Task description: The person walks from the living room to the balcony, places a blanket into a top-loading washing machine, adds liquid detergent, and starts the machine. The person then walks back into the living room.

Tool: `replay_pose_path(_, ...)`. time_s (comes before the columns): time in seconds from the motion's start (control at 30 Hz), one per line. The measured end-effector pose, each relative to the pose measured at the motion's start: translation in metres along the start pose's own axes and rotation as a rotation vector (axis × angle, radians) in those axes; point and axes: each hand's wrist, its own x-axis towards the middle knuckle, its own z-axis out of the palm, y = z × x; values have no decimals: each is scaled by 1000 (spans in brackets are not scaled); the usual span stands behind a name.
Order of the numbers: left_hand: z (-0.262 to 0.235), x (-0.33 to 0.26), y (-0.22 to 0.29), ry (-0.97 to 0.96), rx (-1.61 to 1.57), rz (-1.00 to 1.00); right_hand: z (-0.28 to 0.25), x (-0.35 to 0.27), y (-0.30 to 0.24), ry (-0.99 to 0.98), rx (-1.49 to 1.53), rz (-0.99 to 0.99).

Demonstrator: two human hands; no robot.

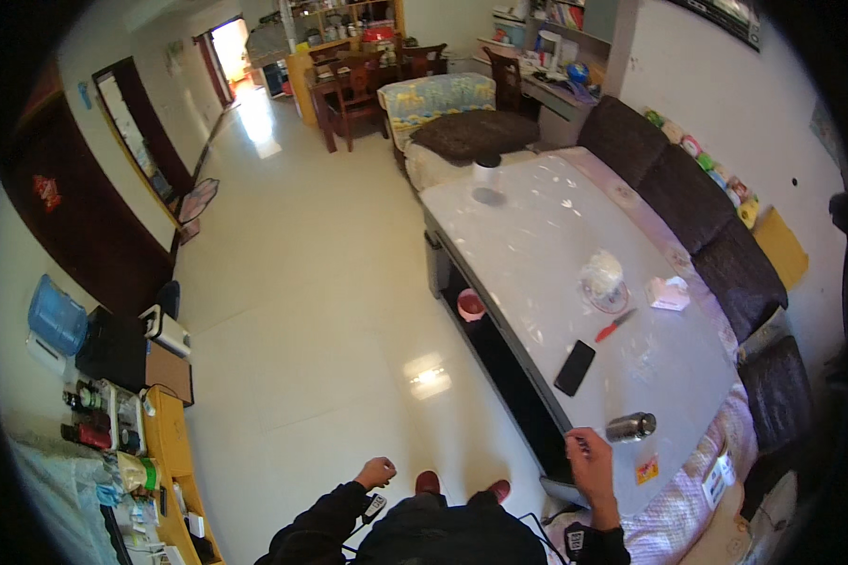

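Head view looks down on a long white table (537, 245). Left of the table's near end, the left hand (377, 471) hangs clenched above a small dark device (374, 508). At the near edge of the table, the right hand (591, 454) is curled, fingertips touching the tabletop, grasping nothing. Just right of it a steel flask (630, 427) lies on its side; a black phone (575, 367) lies beyond.
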Motion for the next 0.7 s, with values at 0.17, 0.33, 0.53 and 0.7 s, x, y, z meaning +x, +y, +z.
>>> replay_pose_path(0.17, 20, -7, 9, 29, 1, -33, -2, 3, 57, -78, 81, 69)
replay_pose_path(0.33, 27, -36, 7, 126, 93, 1, 12, 26, 82, -284, 225, 155)
replay_pose_path(0.53, 21, -60, -11, 210, -57, -130, 56, 61, 75, -462, 194, 139)
replay_pose_path(0.7, -10, -40, -65, 139, 124, -94, 125, 94, 53, -570, 111, 138)
